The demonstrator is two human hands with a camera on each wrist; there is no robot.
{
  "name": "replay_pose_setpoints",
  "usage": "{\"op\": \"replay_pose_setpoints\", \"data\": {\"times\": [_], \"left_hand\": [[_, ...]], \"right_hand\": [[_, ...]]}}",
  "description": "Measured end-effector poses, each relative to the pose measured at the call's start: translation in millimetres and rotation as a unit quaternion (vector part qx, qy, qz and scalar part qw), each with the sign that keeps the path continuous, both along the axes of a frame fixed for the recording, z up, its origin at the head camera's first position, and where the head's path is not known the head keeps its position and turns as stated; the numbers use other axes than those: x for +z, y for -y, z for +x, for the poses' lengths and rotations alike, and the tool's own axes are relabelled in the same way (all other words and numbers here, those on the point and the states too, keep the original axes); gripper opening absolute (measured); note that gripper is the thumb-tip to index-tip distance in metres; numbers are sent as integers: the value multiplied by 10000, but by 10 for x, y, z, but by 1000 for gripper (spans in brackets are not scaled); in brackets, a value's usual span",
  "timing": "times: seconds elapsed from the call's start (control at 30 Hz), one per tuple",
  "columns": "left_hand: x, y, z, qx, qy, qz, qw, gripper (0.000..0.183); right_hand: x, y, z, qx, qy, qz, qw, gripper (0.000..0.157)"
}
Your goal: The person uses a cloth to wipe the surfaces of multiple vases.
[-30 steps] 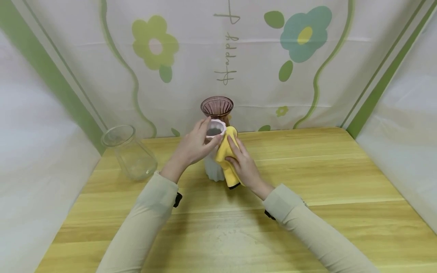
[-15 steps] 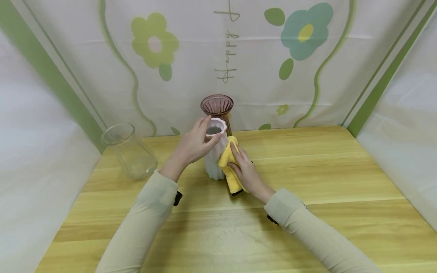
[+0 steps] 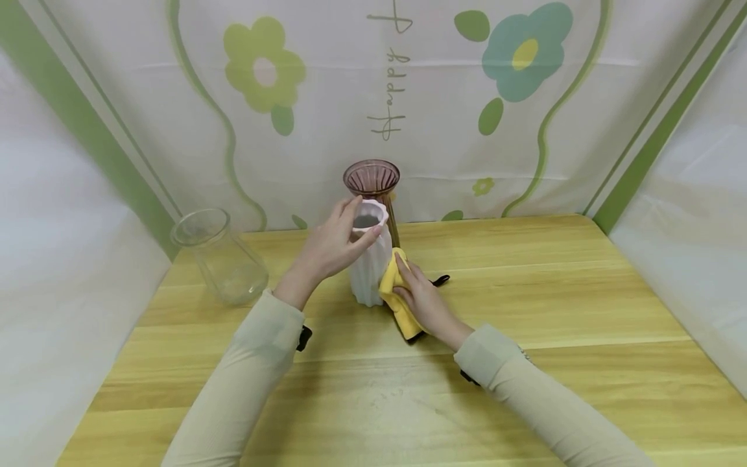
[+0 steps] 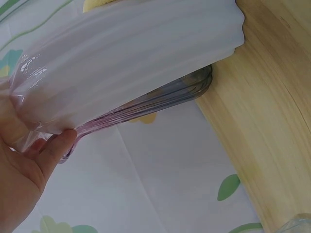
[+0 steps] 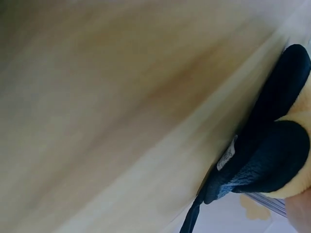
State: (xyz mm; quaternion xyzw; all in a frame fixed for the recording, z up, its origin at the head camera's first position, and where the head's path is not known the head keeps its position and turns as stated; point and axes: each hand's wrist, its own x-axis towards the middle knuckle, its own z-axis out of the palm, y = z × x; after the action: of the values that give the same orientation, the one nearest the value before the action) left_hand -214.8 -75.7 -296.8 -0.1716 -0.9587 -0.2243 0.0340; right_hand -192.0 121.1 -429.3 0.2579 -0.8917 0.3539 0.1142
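Note:
A white ribbed vase [image 3: 369,275] with a scalloped rim stands upright mid-table. My left hand [image 3: 331,245] grips it at the rim, thumb on the near side; in the left wrist view, its thumb presses the vase [image 4: 131,68] near the mouth. In my right hand [image 3: 428,303] is a bunched yellow cleaning cloth [image 3: 401,311], held against the vase's lower right side. The right wrist view shows the cloth's dark backing [image 5: 272,155], a small white label and a hanging loop. Close behind the vase stands a purple fluted glass vase [image 3: 371,176], partly hidden.
A clear glass vase [image 3: 233,275] stands at the table's left, near the back. The wooden table [image 3: 560,305] ends at a white curtain [image 3: 432,91] printed with flowers. More white fabric hangs at both sides.
My right hand and the cloth have slid down the vase's right side, from near the rim to lower on its body. The left hand stays at the rim.

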Motion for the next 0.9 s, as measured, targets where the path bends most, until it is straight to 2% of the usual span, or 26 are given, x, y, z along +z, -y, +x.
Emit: {"op": "replay_pose_setpoints", "data": {"times": [0.3,0.47,0.6,0.9], "left_hand": [[0,9,14,-4,90,262,9996,80],[-6,17,12,-82,142,318,9994,82],[1,20,5,-185,147,380,9990,82],[60,49,-14,-367,288,717,9963,77]], "right_hand": [[21,-23,-4,-103,524,670,9963,63],[25,-33,-9,-71,401,282,9988,62],[48,-32,-2,-71,140,-65,9999,62],[252,23,-15,-36,-218,-683,9974,63]]}}
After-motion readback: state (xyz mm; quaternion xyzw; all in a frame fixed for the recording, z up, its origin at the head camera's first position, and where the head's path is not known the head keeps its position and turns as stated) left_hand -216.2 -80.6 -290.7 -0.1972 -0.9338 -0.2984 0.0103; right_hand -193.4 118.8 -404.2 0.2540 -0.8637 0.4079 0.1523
